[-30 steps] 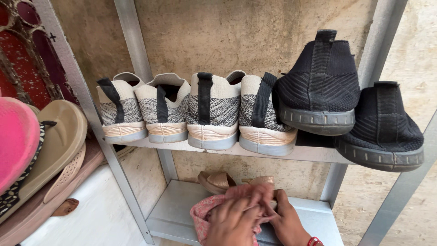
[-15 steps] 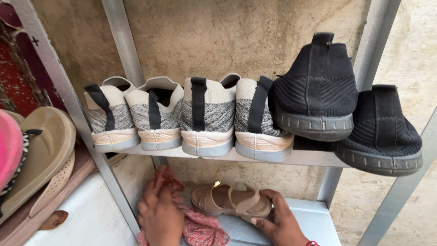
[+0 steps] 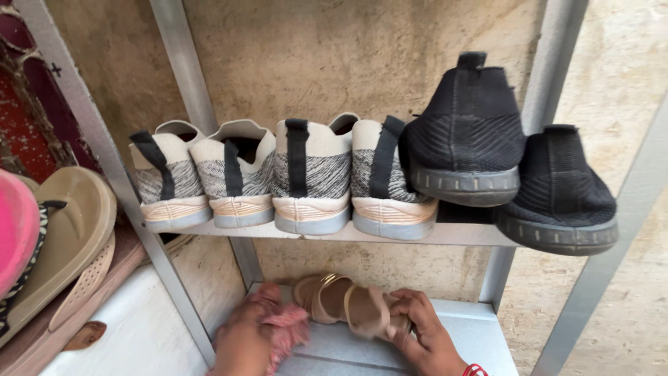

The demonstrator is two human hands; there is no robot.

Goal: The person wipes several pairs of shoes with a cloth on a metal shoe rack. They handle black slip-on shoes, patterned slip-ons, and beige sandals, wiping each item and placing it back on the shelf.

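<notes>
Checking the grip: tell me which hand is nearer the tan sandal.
Right. The right hand grips one end of the tan sandal; the left hand is beside its other end, on a pink cloth.

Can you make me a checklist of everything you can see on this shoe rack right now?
Surface: grey metal lower shelf, bare metal showing at its right side.
Job's things: tan strappy sandal on the lower shelf; pink cloth.
Clutter: four beige-and-grey sneakers and two black slip-on shoes on the upper shelf, heels outward; tan flip-flops and a pink sole at left.
Grippers: left hand holds the cloth; right hand grips the sandal's end.
Cables: nothing seen.
Surroundings: rough plaster wall, grey rack posts.
</notes>
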